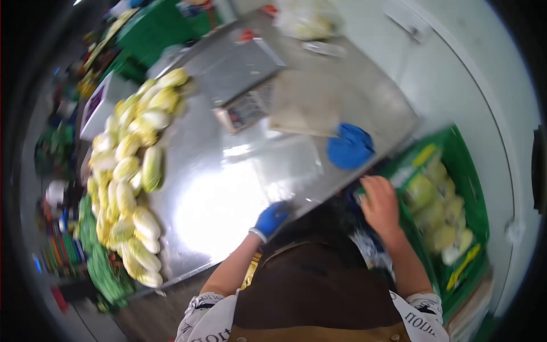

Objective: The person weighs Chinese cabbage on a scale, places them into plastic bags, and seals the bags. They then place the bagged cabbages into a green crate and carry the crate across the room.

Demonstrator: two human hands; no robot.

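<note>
My left hand (270,219), in a blue glove, rests at the near edge of the metal table (199,171), fingers stretched out and nothing visible in them. Just beyond it lie clear plastic bags (290,165), flat on the steel. My right hand (380,205) is bare and sits beside the green crate (476,188), its fingers loosely bent and apart. What its fingertips may touch is blurred. Inside the crate are bagged pale yellow-green cabbages (436,211). A crumpled blue glove (350,146) lies on the table's corner.
Many Chinese cabbages (125,196) are heaped along the table's left side. A metal scale-like plate (239,68) stands toward the back, near a brownish sheet (305,102). A filled plastic bag (307,17) sits at the far end. A white wall (456,85) runs along the right.
</note>
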